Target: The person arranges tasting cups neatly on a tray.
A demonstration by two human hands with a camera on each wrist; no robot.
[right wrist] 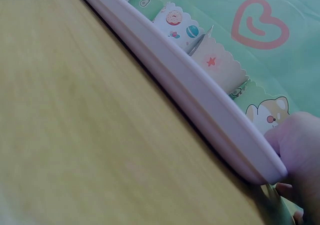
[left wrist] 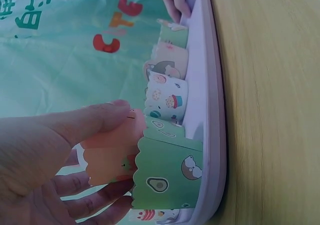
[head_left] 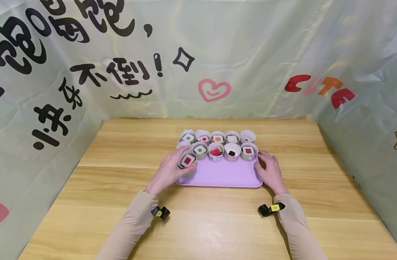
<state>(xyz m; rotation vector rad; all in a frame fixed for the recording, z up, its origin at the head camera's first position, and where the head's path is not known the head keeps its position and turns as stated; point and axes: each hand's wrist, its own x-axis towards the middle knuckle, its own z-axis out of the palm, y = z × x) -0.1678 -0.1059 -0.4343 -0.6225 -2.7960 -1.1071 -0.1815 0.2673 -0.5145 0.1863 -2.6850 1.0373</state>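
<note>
My left hand (head_left: 170, 167) holds an orange paper cup (left wrist: 110, 152) between thumb and fingers. Inside this cup is a white piece with a dark red square (head_left: 187, 160), like a sushi roll. Right below it, a green paper cup with avocados (left wrist: 167, 177) stands at the near left corner of the lilac tray (head_left: 227, 175). Whether the two cups touch, I cannot tell. My right hand (head_left: 272, 172) grips the tray's right rim, its thumb over the edge and some fingers outside, partly hidden.
Two rows of patterned paper cups (head_left: 216, 151) with small sushi-like pieces fill the tray's far part. The tray lies on a wooden table (head_left: 211, 224). Printed cloth (head_left: 257, 43) hangs behind and at both sides.
</note>
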